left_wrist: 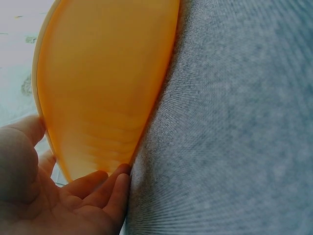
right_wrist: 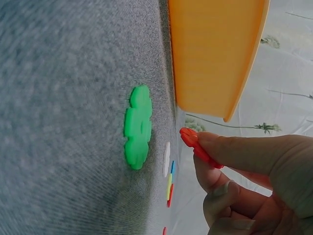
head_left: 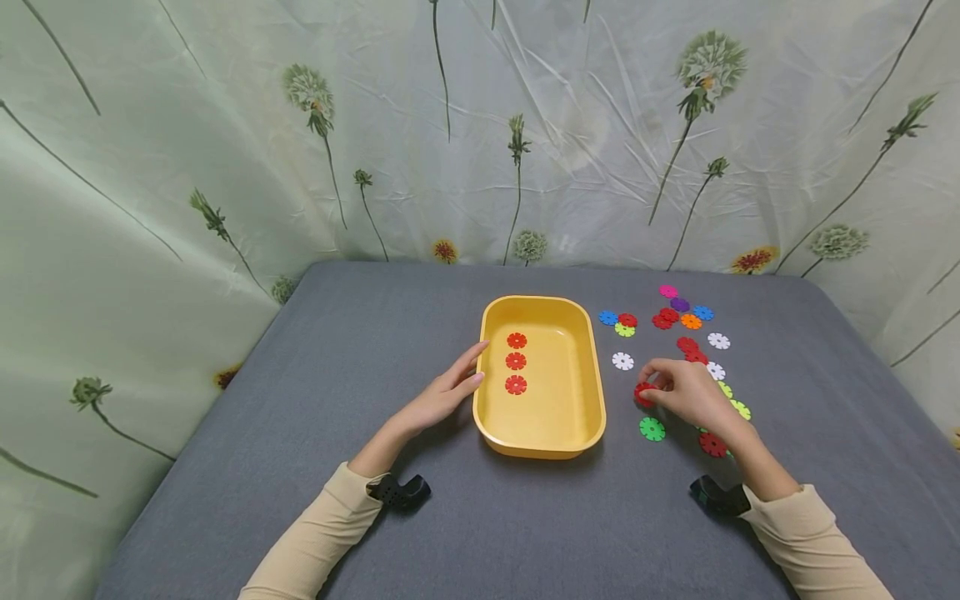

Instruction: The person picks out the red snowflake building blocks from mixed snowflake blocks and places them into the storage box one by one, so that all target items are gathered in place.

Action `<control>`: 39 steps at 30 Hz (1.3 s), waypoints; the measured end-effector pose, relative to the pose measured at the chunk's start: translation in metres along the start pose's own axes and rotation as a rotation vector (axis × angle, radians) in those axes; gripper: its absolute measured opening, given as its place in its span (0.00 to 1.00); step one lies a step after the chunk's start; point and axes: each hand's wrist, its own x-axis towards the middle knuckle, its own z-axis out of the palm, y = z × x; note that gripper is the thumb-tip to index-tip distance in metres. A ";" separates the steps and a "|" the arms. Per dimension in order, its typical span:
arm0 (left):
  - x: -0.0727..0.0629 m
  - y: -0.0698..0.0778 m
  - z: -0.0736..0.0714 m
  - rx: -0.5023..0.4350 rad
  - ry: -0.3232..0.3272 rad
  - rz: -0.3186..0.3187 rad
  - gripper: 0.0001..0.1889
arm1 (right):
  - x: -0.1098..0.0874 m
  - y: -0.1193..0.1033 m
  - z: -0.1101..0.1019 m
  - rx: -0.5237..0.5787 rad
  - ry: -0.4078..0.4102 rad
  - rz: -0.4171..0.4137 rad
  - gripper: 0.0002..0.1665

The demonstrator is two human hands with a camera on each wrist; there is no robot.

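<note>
A yellow plastic basin (head_left: 540, 449) stands mid-table with three red snowflake discs (head_left: 516, 361) in a column on its floor. My left hand (head_left: 444, 398) rests along the basin's left side. In the left wrist view, the thumb and fingers (left_wrist: 93, 188) touch its rim and outer wall without curling round it. To the right of the basin, my right hand (head_left: 693, 393) pinches another red snowflake disc (right_wrist: 199, 148) between thumb and index finger, held above the tabletop. A green snowflake disc (head_left: 652, 429) lies flat just nearer than that hand.
Several loose discs lie right of the basin: a white one (head_left: 622, 361), a blue one (head_left: 608, 317), an orange one (head_left: 691, 322), and a red one (head_left: 713, 444) partly under the right wrist. A floral curtain (head_left: 420, 167) hangs behind the grey table (head_left: 375, 317).
</note>
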 end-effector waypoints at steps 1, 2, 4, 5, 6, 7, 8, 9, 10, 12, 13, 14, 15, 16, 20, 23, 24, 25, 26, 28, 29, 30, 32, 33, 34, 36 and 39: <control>0.000 0.000 0.000 0.002 0.000 0.003 0.29 | 0.000 0.000 0.000 0.001 0.004 -0.004 0.07; 0.000 -0.001 0.000 0.003 -0.001 0.007 0.29 | 0.000 0.000 0.000 0.003 0.007 -0.007 0.07; 0.000 -0.001 0.000 -0.003 -0.004 0.002 0.29 | 0.000 -0.001 0.000 0.007 0.009 -0.008 0.07; 0.000 -0.001 0.000 -0.004 -0.005 0.001 0.29 | 0.000 -0.001 0.000 0.008 0.010 -0.008 0.07; 0.000 -0.001 0.000 -0.007 -0.007 0.000 0.29 | 0.000 -0.001 0.000 0.008 0.013 -0.006 0.07; 0.000 -0.001 -0.001 -0.009 -0.009 -0.001 0.29 | 0.000 -0.001 0.000 0.007 0.015 -0.004 0.07; 0.000 -0.001 -0.001 -0.011 -0.010 -0.002 0.29 | 0.000 -0.001 0.000 0.008 0.017 -0.004 0.07; 0.000 -0.001 -0.001 -0.012 -0.011 -0.005 0.29 | 0.000 -0.001 0.000 0.008 0.020 -0.006 0.07; 0.000 -0.001 -0.001 -0.014 -0.013 -0.003 0.29 | 0.000 -0.001 0.000 0.005 0.025 -0.006 0.07; 0.000 -0.001 -0.001 -0.017 -0.017 0.000 0.29 | 0.000 -0.001 0.001 0.001 0.039 -0.003 0.07; 0.000 -0.001 -0.001 -0.019 -0.019 0.000 0.29 | 0.000 -0.001 0.001 0.000 0.046 -0.004 0.07; 0.000 -0.002 -0.001 -0.022 -0.021 0.000 0.30 | 0.000 -0.001 0.001 0.000 0.054 -0.006 0.07; 0.000 -0.002 -0.001 -0.026 -0.023 0.000 0.30 | 0.000 -0.001 0.002 -0.003 0.065 -0.006 0.07; 0.000 -0.002 -0.002 -0.029 -0.025 0.000 0.30 | 0.000 -0.002 0.002 -0.006 0.076 -0.004 0.07; -0.001 -0.003 -0.003 -0.042 -0.034 -0.009 0.31 | 0.000 -0.003 0.002 -0.007 0.116 -0.015 0.07; -0.001 -0.002 -0.003 -0.052 -0.041 -0.009 0.32 | 0.000 -0.004 0.002 -0.005 0.146 -0.025 0.08; -0.001 -0.002 -0.004 -0.056 -0.043 -0.009 0.32 | 0.001 -0.004 0.002 -0.003 0.155 -0.029 0.08; -0.001 -0.003 -0.004 -0.058 -0.045 -0.008 0.32 | 0.001 -0.004 0.003 0.000 0.164 -0.032 0.08; -0.001 -0.003 -0.004 -0.062 -0.047 -0.007 0.32 | 0.001 -0.005 0.003 0.001 0.173 -0.035 0.08; -0.001 -0.003 -0.004 -0.064 -0.050 -0.006 0.32 | 0.001 -0.006 0.003 0.005 0.187 -0.042 0.08; -0.001 -0.003 -0.004 -0.065 -0.050 -0.005 0.32 | 0.001 -0.006 0.003 0.007 0.194 -0.044 0.08; -0.001 -0.003 -0.005 -0.064 -0.049 -0.005 0.32 | 0.001 -0.006 0.003 0.010 0.199 -0.046 0.08; -0.003 0.002 -0.005 -0.065 -0.055 -0.012 0.33 | 0.002 -0.007 0.003 0.010 0.211 -0.052 0.08; -0.005 0.007 -0.006 -0.066 -0.059 -0.013 0.33 | 0.002 -0.008 0.003 0.009 0.216 -0.053 0.08; -0.006 0.011 -0.006 -0.066 -0.064 -0.015 0.33 | 0.002 -0.008 0.003 0.008 0.222 -0.056 0.08; -0.010 0.020 -0.007 -0.070 -0.075 -0.022 0.33 | 0.003 -0.009 0.003 0.005 0.233 -0.062 0.08; -0.014 0.029 -0.009 -0.071 -0.086 -0.027 0.33 | 0.003 -0.012 0.003 0.007 0.246 -0.071 0.08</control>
